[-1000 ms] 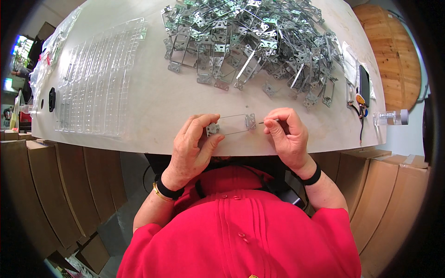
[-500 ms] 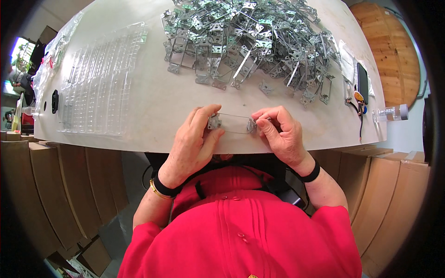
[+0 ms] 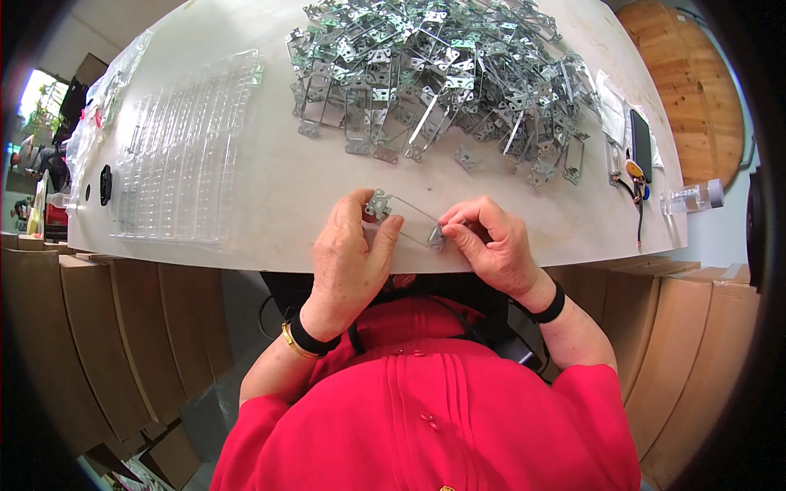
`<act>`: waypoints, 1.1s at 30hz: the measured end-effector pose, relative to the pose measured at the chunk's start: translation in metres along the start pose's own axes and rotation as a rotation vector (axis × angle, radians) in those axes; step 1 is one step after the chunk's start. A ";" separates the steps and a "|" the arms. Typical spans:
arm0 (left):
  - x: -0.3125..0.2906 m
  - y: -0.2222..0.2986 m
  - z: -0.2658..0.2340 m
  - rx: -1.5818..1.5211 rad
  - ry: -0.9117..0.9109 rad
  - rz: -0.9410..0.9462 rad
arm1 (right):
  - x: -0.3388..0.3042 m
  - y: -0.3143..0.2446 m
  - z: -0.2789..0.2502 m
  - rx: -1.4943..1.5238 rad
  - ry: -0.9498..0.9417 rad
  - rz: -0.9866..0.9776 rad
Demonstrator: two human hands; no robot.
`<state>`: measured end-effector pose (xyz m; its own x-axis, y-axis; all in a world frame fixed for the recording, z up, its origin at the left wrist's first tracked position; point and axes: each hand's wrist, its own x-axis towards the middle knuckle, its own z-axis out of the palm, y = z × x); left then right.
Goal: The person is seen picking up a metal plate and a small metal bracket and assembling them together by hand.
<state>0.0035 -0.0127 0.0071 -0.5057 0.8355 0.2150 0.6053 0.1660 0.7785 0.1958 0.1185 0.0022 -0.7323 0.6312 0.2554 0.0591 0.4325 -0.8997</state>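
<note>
A thin metal bracket (image 3: 407,219) with a small plate at each end lies across the near edge of the white table (image 3: 270,188). My left hand (image 3: 352,254) pinches its left end plate between thumb and fingers. My right hand (image 3: 491,245) pinches its right end plate. The bracket sits slanted, left end farther from me. Both wrists wear dark bands, and my red top fills the bottom of the view.
A big heap of similar metal brackets (image 3: 442,82) covers the far middle of the table. Clear plastic trays (image 3: 184,151) lie at the left beside a plastic bag (image 3: 106,114). A dark phone (image 3: 640,143), cable and clear bottle (image 3: 692,196) are at the right. Cardboard boxes (image 3: 106,344) stand below the table edge.
Both hands moved closer together on the bracket and it turned slanted, with its left end pushed away from me.
</note>
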 end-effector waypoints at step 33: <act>0.010 0.006 0.016 0.072 0.046 0.136 | 0.004 0.000 0.002 -0.256 0.057 -0.178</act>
<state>0.0120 0.0048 0.0045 -0.4430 0.8281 0.3436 0.7119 0.0919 0.6962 0.1913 0.1201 0.0030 -0.7075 0.5633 0.4268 0.1079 0.6829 -0.7225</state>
